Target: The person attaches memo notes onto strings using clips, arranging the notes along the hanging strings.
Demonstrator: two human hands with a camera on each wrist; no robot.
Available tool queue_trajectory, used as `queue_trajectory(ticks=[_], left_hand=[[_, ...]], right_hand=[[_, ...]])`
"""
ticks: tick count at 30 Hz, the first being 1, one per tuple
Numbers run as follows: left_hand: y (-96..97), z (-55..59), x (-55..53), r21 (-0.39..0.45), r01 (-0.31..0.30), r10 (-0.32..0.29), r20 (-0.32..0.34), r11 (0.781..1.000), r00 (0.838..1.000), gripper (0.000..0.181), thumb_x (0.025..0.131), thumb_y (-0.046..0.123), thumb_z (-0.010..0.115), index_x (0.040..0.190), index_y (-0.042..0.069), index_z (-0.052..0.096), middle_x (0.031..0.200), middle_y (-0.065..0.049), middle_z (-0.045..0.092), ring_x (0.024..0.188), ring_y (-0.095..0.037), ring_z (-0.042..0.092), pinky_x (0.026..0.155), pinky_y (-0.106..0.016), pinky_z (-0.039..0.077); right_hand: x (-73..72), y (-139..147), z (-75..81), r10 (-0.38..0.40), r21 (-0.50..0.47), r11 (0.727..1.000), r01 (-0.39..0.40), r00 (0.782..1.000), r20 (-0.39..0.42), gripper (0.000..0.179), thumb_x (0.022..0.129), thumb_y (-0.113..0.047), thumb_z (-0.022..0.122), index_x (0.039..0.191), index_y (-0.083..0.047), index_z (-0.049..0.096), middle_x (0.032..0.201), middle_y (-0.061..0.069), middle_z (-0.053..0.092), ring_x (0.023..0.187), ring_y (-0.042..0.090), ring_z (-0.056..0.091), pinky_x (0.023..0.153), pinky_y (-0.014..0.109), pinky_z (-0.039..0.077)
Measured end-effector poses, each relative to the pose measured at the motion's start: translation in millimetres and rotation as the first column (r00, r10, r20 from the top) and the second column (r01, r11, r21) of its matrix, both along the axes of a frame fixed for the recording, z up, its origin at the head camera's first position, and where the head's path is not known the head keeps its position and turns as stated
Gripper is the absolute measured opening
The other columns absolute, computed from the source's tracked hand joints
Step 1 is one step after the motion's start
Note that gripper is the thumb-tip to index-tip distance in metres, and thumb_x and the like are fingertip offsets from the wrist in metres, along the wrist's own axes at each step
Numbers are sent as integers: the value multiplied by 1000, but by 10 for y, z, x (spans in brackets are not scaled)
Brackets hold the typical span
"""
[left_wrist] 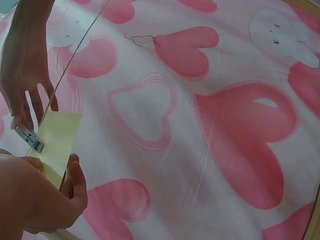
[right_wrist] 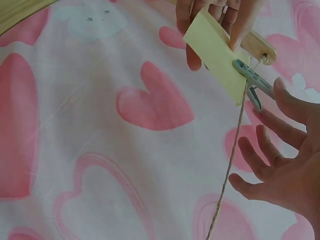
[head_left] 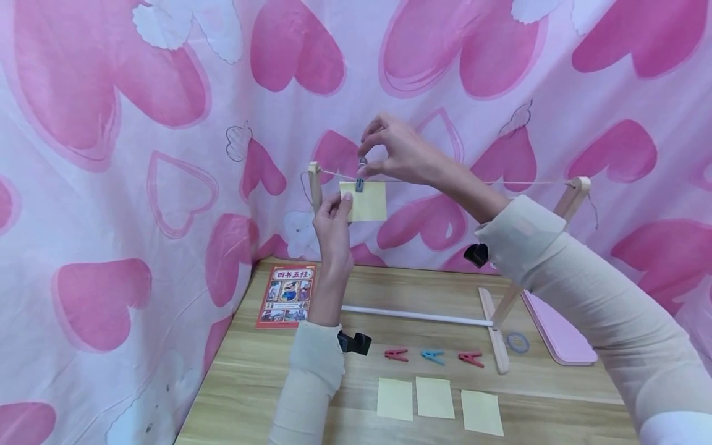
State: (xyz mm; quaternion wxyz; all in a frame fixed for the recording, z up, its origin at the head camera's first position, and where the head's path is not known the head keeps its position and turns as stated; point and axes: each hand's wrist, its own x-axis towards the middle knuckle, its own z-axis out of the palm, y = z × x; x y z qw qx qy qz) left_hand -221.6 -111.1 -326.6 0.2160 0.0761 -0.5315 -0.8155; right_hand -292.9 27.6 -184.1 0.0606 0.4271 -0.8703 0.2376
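A yellow sticky note [head_left: 374, 205] is up at the string [head_left: 534, 182]; my left hand [head_left: 331, 230] pinches its left side between thumb and fingers. At the note's top edge sits a grey clothespin [right_wrist: 256, 80], its jaws over the paper beside the string. My right hand [head_left: 408, 151] holds the clothespin's handles from above. In the right wrist view the thumb is on one handle and the index fingertip at the other, the handles spread apart, with the remaining fingers loosely fanned out. The left hand's fingers behind the note are partly hidden in the head view.
The wooden stand [head_left: 505, 306] has a white crossbar [head_left: 417, 315]. On the table lie two red clothespins [head_left: 397, 355], a blue clothespin [head_left: 432, 355], three sticky notes [head_left: 435, 398], a red book [head_left: 286, 295], a roll of tape [head_left: 518, 342] and a pink flat case [head_left: 559, 330]. A heart-patterned curtain hangs behind.
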Motion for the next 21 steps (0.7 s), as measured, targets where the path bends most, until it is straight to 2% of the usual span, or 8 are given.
queue_trajectory(ticks=[5,8,10,13,15,18,21], left_hand=[[11,-37,6,-18,18,-19,-43,1000,999,34,114,16,61,140,-6,63,132,-19,68,119,-21,67,109,-37,57],[13,-51,7,-9,23,-24,-59,1000,998,32,113,13,61,138,-8,63,128,-19,68,116,-20,67,104,-32,59],[10,-69,13,-9,32,-33,-67,999,997,32,113,12,61,138,-9,63,126,-19,68,115,-19,67,102,-30,60],[-4,-112,26,-27,59,-61,-74,998,995,34,113,12,60,140,-9,61,125,-18,68,112,-18,68,98,-28,61],[-16,-149,34,-54,77,-80,-72,996,994,35,114,13,60,142,-8,59,126,-19,68,109,-17,69,97,-28,62],[-37,-207,49,-115,100,-106,-50,988,993,38,114,15,60,147,-5,57,131,-18,69,107,-17,71,96,-28,62],[-54,-262,60,-194,127,-134,-23,973,991,42,115,18,58,153,0,52,137,-18,69,114,-23,72,102,-34,61]], right_hand=[[111,143,-68,4,-117,993,-7,1000,-23,46,98,-15,84,136,8,71,149,24,54,145,40,49,122,54,42],[267,286,-169,23,-220,975,-46,994,-104,40,100,-11,82,133,8,71,147,25,56,143,39,51,120,53,45],[400,395,-278,49,-269,958,-97,982,-180,36,100,-6,81,131,8,72,143,25,60,139,39,56,119,52,47],[612,562,-514,106,-300,936,-184,960,-258,34,97,1,81,129,8,73,138,25,66,133,39,62,119,43,50],[751,687,-707,141,-287,931,-223,950,-279,34,97,0,80,129,5,73,138,22,68,130,39,65,120,33,50],[928,880,-1014,176,-266,932,-246,950,-260,33,100,-4,78,132,0,73,139,18,68,127,34,67,113,19,51],[1074,1066,-1282,132,-254,950,-180,972,-192,35,99,-3,79,134,-5,73,143,15,65,120,27,71,101,16,57]])
